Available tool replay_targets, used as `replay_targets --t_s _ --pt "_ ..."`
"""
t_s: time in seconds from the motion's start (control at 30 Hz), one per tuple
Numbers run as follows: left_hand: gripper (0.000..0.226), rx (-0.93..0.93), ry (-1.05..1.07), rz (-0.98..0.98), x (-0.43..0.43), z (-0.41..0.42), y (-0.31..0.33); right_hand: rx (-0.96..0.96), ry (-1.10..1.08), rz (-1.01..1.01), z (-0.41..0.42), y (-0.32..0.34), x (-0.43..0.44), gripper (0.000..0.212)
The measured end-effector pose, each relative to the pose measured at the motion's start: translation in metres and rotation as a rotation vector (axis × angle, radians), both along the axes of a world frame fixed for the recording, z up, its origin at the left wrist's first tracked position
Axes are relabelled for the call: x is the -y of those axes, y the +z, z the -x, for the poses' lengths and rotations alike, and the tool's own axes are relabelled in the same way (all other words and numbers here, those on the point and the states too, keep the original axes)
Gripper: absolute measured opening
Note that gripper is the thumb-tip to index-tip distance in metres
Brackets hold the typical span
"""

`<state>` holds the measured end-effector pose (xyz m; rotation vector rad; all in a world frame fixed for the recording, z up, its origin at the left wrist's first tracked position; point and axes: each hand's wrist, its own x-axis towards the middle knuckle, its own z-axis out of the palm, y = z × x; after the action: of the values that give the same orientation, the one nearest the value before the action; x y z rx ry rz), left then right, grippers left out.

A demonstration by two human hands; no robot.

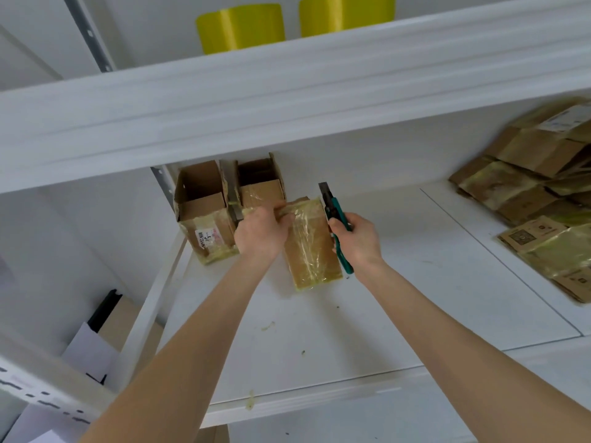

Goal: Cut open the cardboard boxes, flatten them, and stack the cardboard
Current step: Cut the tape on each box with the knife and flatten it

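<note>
Two open boxes (204, 215) stand on the shelf (415, 298) at left. Just beside them, the left hand (260, 233) clutches the taped box (311, 247) with curled fingers (283, 216). The right hand (355, 239) grips a teal knife (335, 210). Flattened cardboard (537, 193) lies far right.

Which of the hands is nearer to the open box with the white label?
Left. The left hand grips the taped box just right of the labelled box; the right hand, holding the teal cutter, is farther right.

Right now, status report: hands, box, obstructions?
Left hand grips taped box at its top edge. Right hand holds teal cutter, blade up beside it. Open boxes crowd close behind.
</note>
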<state>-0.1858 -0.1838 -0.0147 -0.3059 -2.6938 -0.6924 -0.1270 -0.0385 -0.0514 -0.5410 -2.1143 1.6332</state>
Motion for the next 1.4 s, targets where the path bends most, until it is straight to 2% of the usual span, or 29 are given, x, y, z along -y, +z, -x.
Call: replay_targets --t_s 0.17,0.23,0.3,0.4,0.53,0.63,1.0,1.2,1.4 --pt "0.036 0.121 -0.152 -0.205 -0.006 0.004 -0.007 0.026 0.024 0.161 -0.003 0.001 -0.005 0.018" --pt "0.035 0.104 -0.164 -0.173 -0.011 0.002 -0.010 0.029 0.009 0.257 -0.010 0.003 -0.010 0.016" --pt "0.034 0.035 -0.139 -0.134 -0.018 -0.001 -0.011 0.002 -0.036 0.265 -0.023 0.006 -0.016 0.012" --pt "0.039 -0.017 -0.097 -0.118 -0.028 -0.002 -0.012 -0.108 -0.034 0.066 -0.054 0.002 -0.021 0.026" --pt "0.036 -0.021 -0.089 -0.077 -0.035 0.000 -0.013 -0.123 -0.027 -0.492 -0.084 -0.005 -0.021 0.032" --pt "0.034 -0.032 -0.075 -0.068 -0.037 -0.001 -0.011 -0.112 -0.042 -0.712 -0.087 0.002 -0.019 0.045" --pt "0.036 -0.030 -0.093 -0.089 -0.040 0.001 -0.011 0.154 0.014 -1.040 -0.081 0.003 -0.012 0.051" --pt "0.033 0.008 -0.160 -0.133 -0.050 0.001 -0.014 0.207 0.006 -1.100 -0.088 -0.001 -0.017 0.046" --pt "0.031 0.018 -0.191 -0.125 -0.061 -0.003 -0.015 0.297 0.039 -1.064 -0.099 -0.012 -0.018 0.043"
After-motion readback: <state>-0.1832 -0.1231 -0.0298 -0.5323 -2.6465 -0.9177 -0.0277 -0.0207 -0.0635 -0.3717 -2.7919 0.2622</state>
